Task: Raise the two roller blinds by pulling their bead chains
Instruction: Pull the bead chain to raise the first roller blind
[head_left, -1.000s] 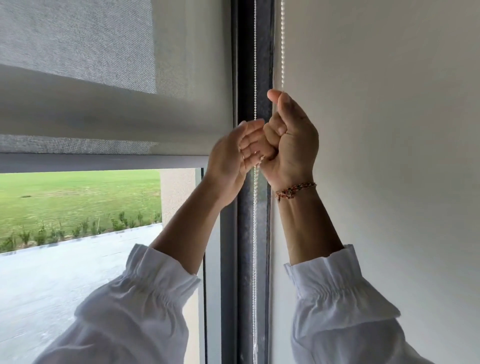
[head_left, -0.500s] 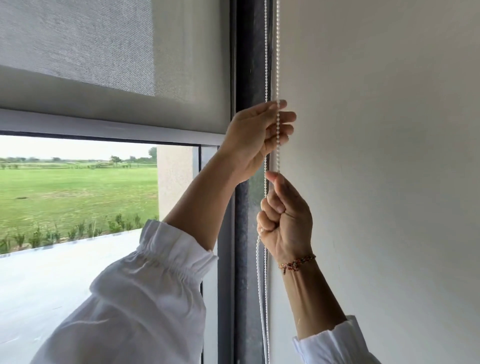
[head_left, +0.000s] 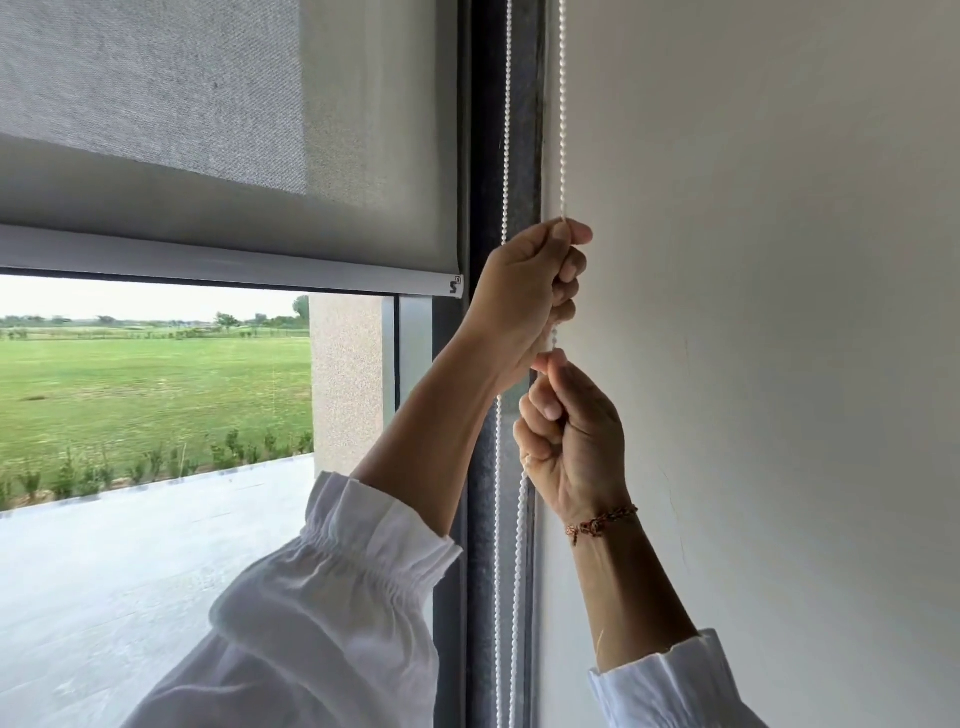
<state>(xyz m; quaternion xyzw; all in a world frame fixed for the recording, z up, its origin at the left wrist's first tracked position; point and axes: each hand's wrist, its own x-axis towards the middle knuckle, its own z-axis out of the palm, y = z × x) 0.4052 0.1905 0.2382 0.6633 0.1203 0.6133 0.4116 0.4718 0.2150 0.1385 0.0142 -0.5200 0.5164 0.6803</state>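
Note:
A grey roller blind (head_left: 374, 156) covers the top of the window, and its bottom bar (head_left: 208, 262) hangs level with my left hand. The white bead chain (head_left: 562, 104) hangs in two strands beside the dark window frame. My left hand (head_left: 524, 296) is closed in a fist on the right strand. Just below it, my right hand (head_left: 571, 447), with a bracelet on its wrist, pinches the same strand between thumb and fingers. The other strand (head_left: 505, 156) runs free behind my left hand. A darker mesh patch shows at the blind's upper left.
A plain white wall (head_left: 779, 312) fills the right side, close to my hands. The dark window frame (head_left: 483, 597) runs vertically between wall and glass. Below the blind the glass shows a paved terrace, a lawn and a grey pillar (head_left: 345, 384).
The blind's bottom bar has risen since the earliest frame. My right hand came down the chain from beside my left. My left hand reached up and has closed on the strand.

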